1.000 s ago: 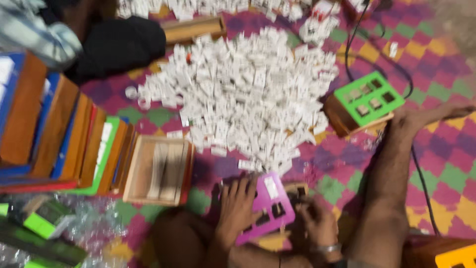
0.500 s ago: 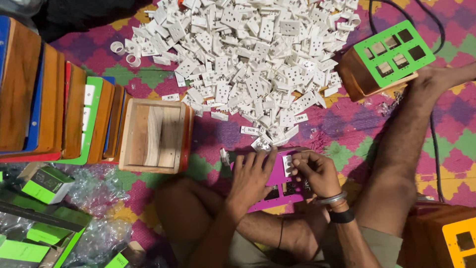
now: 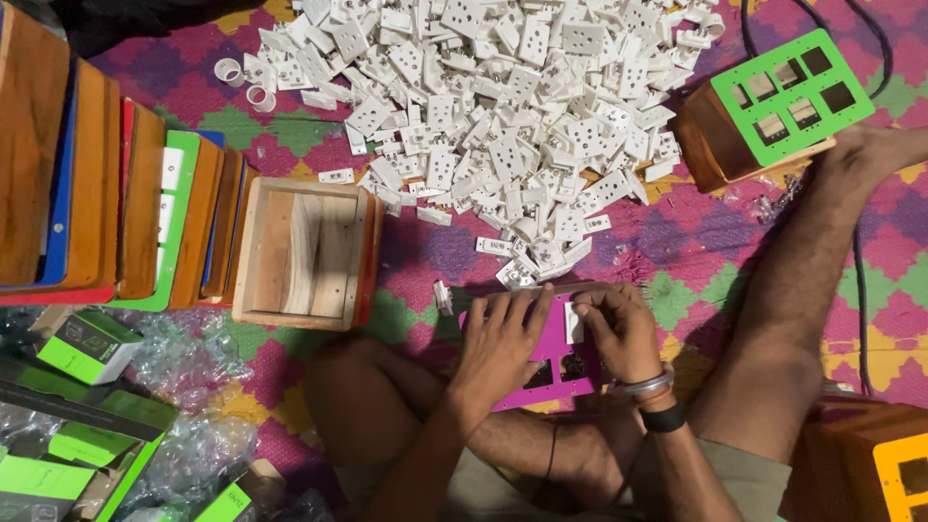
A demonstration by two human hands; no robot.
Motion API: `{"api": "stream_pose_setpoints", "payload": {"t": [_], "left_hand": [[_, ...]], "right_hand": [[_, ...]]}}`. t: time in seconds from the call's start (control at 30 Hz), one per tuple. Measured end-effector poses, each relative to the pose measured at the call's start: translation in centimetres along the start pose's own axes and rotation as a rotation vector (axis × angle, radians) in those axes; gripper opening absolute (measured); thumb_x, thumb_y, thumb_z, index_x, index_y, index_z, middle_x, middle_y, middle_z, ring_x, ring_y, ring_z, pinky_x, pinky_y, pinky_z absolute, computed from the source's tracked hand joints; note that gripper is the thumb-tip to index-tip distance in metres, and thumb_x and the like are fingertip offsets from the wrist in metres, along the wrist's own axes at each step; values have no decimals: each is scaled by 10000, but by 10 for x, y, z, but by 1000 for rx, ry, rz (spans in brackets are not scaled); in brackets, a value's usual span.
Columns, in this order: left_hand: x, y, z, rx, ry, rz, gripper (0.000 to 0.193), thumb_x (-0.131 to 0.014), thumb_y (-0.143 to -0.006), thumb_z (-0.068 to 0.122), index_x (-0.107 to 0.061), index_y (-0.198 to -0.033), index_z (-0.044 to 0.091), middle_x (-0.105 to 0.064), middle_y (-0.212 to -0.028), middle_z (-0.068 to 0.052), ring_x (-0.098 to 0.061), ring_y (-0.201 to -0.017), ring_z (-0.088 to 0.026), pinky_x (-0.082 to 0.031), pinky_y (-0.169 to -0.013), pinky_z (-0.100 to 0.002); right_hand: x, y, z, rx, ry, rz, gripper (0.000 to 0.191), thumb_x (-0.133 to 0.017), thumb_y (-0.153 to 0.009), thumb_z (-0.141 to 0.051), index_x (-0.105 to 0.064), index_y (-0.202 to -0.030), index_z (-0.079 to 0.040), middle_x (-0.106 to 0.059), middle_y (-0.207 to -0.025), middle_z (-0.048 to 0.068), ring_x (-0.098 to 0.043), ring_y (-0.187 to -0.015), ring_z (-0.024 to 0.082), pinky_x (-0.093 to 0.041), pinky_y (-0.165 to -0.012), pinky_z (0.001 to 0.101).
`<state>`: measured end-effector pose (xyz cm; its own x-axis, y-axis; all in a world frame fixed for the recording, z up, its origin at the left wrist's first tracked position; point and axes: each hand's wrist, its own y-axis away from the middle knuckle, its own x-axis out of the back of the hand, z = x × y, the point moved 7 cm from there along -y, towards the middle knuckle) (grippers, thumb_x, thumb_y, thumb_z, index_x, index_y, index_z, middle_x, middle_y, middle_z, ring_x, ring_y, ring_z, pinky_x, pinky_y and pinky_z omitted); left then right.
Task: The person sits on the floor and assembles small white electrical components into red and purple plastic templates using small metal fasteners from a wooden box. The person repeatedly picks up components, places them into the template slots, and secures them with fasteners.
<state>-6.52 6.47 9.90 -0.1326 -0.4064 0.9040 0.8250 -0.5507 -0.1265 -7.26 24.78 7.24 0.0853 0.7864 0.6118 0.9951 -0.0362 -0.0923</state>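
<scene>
The person sits cross-legged on a patterned mat [image 3: 677, 261]. A purple plate [image 3: 559, 360] with square holes lies on the lap. The left hand [image 3: 503, 343] rests flat on it, fingers spread, gripping nothing. The right hand [image 3: 619, 331] pinches a small white socket [image 3: 573, 322] against the plate. A big pile of white sockets [image 3: 503, 116] lies just ahead, an open wooden box [image 3: 304, 253] to the left.

The floor is covered by a woven mat [image 3: 677, 242] with a diamond pattern in pink, purple, green and yellow; the light seems soft daylight.
</scene>
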Motion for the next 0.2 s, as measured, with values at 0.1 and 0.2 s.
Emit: {"api": "stream_pose_setpoints", "payload": {"t": [0.1,0.2], "left_hand": [[2,0,-1,-8,6,10,1097,-908,-648,306,-356,-1554,26,-542,-1382,-178,-527,-1215,-323,-393,-959,-520],[3,2,1,-27,-3,6,1085,-898,-666,329,-356,-1559,35,-541,-1378,-177,-524,-1235,-319,-394,-957,-519]], "right_hand": [[-2,7,-3,-93,52,73,103,-769,-887,-81,-738,-974,-35,-609,-891,84,-575,-762,179,-482,-677,321],[-2,8,0,-151,-4,146,298,-814,-828,-135,-627,-1048,-62,-629,-960,55,-613,-783,172,-507,-701,298]]}}
